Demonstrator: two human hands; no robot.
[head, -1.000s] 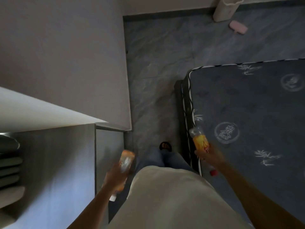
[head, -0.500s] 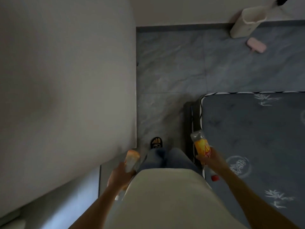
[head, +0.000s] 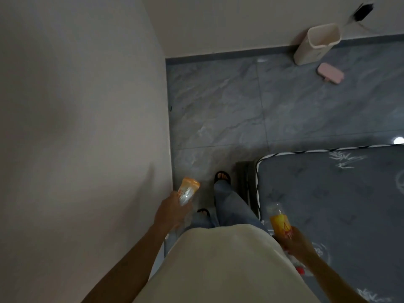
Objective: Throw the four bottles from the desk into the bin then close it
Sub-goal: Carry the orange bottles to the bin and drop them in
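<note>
Midway, left hand point(head: 171, 212) and right hand point(head: 294, 242) each clasp an orange bottle point(head: 188, 190), nothing binned; the open bin point(head: 314, 45) waits upper right, lid point(head: 330, 73) beside it.

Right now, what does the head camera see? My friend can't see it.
A person walks holding an orange-labelled bottle in the left hand and another bottle in the right hand. Ahead, an open cream bin stands by the wall, a pink lid beside it.

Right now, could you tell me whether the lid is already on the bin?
No, the bin stands open against the wall, and its pink lid lies on the floor beside it.
</note>
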